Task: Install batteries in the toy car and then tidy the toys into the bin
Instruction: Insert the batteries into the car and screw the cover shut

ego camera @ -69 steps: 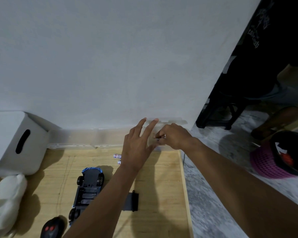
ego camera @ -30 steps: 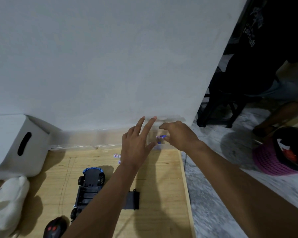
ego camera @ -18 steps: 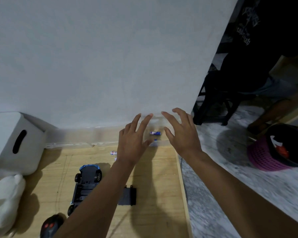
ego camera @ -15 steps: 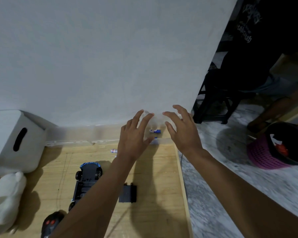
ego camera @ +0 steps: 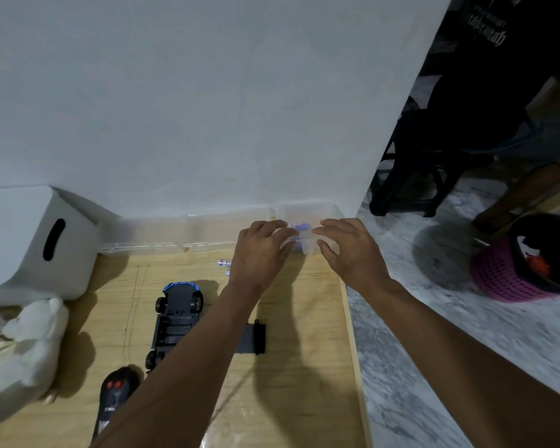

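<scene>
Clear plastic battery box now gripped between both hands.
Left hand and right hand, spread open moments ago, curl onto its sides; the overturned toy car probably awaits batteries.

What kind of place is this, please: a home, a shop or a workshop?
Most likely a room in a home. A white storage bin, a plush toy and a toy car sit on a wooden board beside a stone-patterned floor, where a pink basket stands.
</scene>
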The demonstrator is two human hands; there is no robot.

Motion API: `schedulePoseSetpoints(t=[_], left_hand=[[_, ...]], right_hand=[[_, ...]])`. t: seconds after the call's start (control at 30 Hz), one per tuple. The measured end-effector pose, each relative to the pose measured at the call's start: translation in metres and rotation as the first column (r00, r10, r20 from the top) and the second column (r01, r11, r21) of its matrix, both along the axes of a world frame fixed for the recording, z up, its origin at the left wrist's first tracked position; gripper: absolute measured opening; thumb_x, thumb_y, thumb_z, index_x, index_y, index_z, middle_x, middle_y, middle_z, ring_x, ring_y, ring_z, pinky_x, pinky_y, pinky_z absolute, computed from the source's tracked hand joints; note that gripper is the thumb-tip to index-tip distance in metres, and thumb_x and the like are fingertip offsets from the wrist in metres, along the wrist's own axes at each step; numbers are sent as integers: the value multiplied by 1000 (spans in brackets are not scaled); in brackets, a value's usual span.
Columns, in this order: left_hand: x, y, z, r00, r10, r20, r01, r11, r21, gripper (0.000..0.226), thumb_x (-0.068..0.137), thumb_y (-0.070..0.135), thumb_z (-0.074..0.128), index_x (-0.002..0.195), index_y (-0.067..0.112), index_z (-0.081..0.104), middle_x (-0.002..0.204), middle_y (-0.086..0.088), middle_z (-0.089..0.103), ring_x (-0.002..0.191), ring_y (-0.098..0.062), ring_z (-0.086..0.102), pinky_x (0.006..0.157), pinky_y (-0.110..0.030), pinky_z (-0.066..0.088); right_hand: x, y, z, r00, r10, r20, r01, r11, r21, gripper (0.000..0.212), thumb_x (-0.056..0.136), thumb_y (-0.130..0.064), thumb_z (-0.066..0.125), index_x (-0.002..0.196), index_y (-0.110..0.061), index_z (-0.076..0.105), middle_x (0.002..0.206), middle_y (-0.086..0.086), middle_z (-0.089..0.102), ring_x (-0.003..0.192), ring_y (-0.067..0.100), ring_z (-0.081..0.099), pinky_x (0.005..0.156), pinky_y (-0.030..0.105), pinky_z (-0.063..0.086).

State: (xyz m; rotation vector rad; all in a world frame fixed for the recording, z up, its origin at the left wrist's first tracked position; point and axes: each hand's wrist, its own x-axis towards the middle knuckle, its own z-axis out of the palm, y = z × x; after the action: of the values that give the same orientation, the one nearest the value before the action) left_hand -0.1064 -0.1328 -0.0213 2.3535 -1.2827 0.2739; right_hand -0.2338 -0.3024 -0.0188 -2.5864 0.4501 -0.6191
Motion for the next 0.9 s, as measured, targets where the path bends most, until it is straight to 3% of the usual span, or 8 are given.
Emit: schedulePoseSetpoints(t=[0.13,0.33,0.53,0.63,0.77,0.83,0.9], left_hand=[[-5,-1,-1,998,67,-2,-67,998,19,31,80,40,80,108,29,76,113,4,71,106,-27,64,84,-42,50],[-8,-11,0,990,141,-8,-141,990,5,24,75,38,82,97,29,74,99,5,70,96,-26,64,86,-43,49],[-14,-15,-3,977,196,79,-202,976,82,22,75,40,78,91,26,74,92,5,71,91,-25,66,83,-42,49],[-18,-18,9,979,205,-9,-200,962,186,26,77,35,81,99,25,75,101,4,72,98,-27,66,86,-44,47],[-19,-5,51,969,122,-215,-31,923,384,45,92,36,65,136,29,60,136,5,61,127,-27,52,100,-44,42],[-20,19,70,943,117,-311,-18,953,303,46,93,34,65,138,28,58,135,2,64,124,-29,55,98,-44,48],[-22,52,84,906,144,-398,-74,980,185,41,94,29,66,134,26,61,128,1,67,118,-27,58,94,-41,50]], right_hand=[[0,-3,0,1000,17,-16,-16,1000,25,29,79,-25,81,108,-23,77,117,-5,72,110,19,58,93,32,53],[5,-4,-2,1000,9,-17,-8,1000,15,27,74,-23,85,100,-23,76,106,-6,71,99,23,59,81,43,55],[8,-2,-1,999,6,-51,-12,993,-117,24,74,-25,84,95,-21,73,95,-6,68,89,23,57,72,39,52],[10,1,11,984,-11,-178,-16,989,-146,22,80,-24,79,101,-22,71,100,-5,66,93,24,57,78,38,47],[18,8,46,878,-9,-478,-61,990,-131,28,92,-20,60,119,-23,66,124,-1,61,113,25,53,97,40,35],[16,15,64,857,-3,-516,-73,989,-127,35,94,-22,59,128,-26,63,135,-2,55,121,25,50,101,40,34],[13,27,79,897,8,-442,-32,998,-47,36,93,-24,60,129,-25,63,134,0,58,120,28,54,96,40,42]])
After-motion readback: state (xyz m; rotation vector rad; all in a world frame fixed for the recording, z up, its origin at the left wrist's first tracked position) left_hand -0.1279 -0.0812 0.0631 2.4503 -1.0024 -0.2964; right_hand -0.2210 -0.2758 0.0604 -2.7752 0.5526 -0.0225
